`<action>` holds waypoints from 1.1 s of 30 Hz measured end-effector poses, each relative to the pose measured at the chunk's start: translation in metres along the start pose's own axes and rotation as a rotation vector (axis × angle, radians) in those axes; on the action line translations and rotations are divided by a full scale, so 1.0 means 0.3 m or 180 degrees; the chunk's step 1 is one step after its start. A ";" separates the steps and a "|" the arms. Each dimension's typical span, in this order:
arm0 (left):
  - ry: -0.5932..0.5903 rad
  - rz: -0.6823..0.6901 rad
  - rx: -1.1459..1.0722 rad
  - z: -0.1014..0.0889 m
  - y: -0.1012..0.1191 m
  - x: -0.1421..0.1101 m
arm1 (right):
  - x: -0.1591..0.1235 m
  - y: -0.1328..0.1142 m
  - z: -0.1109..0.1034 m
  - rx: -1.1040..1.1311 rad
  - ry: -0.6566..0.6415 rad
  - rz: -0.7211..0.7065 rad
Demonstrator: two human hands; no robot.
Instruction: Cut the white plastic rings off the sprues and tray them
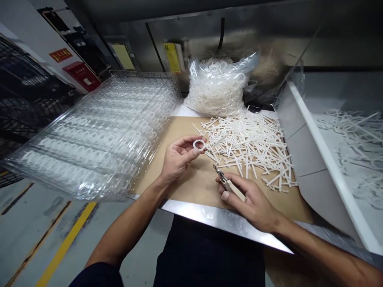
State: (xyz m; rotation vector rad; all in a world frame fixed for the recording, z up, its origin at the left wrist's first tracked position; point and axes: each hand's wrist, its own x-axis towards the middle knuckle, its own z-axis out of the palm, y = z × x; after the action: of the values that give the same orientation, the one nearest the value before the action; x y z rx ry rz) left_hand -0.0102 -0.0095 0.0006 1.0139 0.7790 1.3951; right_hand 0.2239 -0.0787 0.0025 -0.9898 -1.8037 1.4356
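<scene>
Between thumb and fingers, my left hand [181,156] pinches a white plastic ring [198,145] above the brown board. My right hand [247,198] is wrapped round cutting pliers [228,184] with pale handles, their metal jaws pointing up and left, apart from the ring. Just beyond both hands spreads a pile of white plastic sticks [254,143], lying loose on the brown board [191,191]. Behind the pile stands a clear plastic bag [220,87] full of white rings.
Clear trays [98,131] with rows of white parts are stacked at the left. On the right, a white bin [326,167] with a raised wall holds more white pieces. A metal panel [203,32] closes off the back. The table's metal edge [209,219] runs in front of me.
</scene>
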 end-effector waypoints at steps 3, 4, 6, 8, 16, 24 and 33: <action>-0.0077 0.0258 0.0154 0.009 -0.015 -0.030 | -0.003 0.003 -0.005 0.0267 -0.0025 0.0106; -0.0058 0.0368 0.0202 0.013 -0.022 -0.037 | -0.003 0.007 -0.007 0.0331 -0.0021 0.0127; -0.0018 0.0544 0.0289 0.021 -0.035 -0.050 | -0.003 0.014 -0.009 0.0417 -0.0020 0.0155; -0.0028 0.0591 0.0372 0.029 -0.044 -0.062 | -0.002 0.019 -0.011 0.0461 -0.0029 0.0157; -0.0006 0.0730 0.0863 0.059 -0.049 -0.095 | 0.001 0.018 -0.008 0.0588 0.0063 0.0139; -0.0094 0.0934 0.0925 0.074 -0.049 -0.095 | -0.008 0.025 0.004 0.0514 0.0201 0.0194; -0.0126 0.1103 0.1015 0.078 -0.043 -0.095 | -0.010 0.021 0.005 0.0387 0.0237 0.0125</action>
State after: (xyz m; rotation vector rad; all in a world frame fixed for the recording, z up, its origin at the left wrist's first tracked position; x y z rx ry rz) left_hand 0.0146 -0.0391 -0.0054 1.4746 0.8408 1.5670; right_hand 0.2252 -0.0811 -0.0040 -1.0079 -1.6322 1.4937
